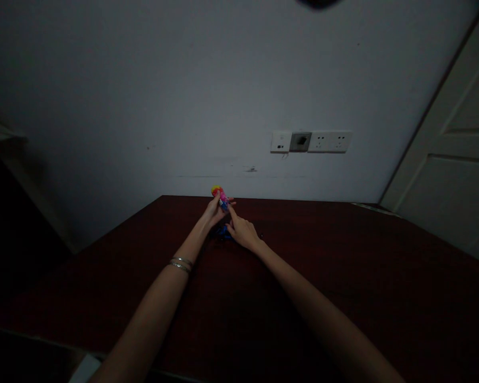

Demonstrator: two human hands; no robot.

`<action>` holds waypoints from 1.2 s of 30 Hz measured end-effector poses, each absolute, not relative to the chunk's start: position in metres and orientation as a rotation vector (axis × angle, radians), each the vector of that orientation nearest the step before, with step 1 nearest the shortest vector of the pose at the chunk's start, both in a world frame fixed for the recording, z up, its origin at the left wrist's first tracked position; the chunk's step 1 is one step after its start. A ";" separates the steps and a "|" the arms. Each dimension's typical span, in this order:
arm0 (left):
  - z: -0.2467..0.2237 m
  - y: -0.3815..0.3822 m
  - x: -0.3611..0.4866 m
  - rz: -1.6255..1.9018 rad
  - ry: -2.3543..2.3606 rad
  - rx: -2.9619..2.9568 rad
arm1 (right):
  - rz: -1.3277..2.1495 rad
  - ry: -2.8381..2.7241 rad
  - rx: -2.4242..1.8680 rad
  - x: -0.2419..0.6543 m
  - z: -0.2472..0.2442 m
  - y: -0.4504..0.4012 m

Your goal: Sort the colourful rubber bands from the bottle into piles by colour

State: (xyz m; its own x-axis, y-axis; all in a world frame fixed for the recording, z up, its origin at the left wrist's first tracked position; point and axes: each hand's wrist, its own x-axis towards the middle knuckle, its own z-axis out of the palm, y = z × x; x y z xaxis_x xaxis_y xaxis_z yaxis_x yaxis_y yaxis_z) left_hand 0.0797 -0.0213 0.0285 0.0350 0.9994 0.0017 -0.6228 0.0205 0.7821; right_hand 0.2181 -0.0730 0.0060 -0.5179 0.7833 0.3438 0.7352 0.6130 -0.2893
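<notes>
A small colourful object [223, 197], yellow, red, pink and blue, is held up near the back edge of the dark red table [323, 255]. My left hand [214, 211] is closed round it, with the thumb on its near side. My right hand [243, 231] has its index finger stretched out to the object's lower blue end, and its thumb stands apart from that finger. Below the hands a dark blue thing [223, 232] lies on the table, partly hidden; its shape is too dim to make out.
Behind the table rises a grey wall with a row of sockets and switches [311, 142]. A pale panelled door [459, 159] stands at the right. A small dark dot lies just right of my right hand. The table's near edge crosses the lower left.
</notes>
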 end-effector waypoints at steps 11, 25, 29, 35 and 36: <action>0.035 -0.035 0.088 1.127 0.504 0.825 | 0.231 -2.285 -1.325 0.217 0.010 -0.066; 0.009 -0.028 0.082 1.258 0.549 0.712 | 0.379 -2.453 -1.208 0.212 -0.002 -0.062; 0.012 -0.027 0.081 1.306 0.566 0.701 | 0.223 -2.488 -1.228 0.213 0.002 -0.064; 0.016 -0.026 0.083 1.346 0.616 0.678 | 0.013 -2.487 -1.272 0.217 0.009 -0.067; 0.016 -0.026 0.083 1.356 0.623 0.676 | -0.005 -2.490 -1.271 0.217 0.010 -0.068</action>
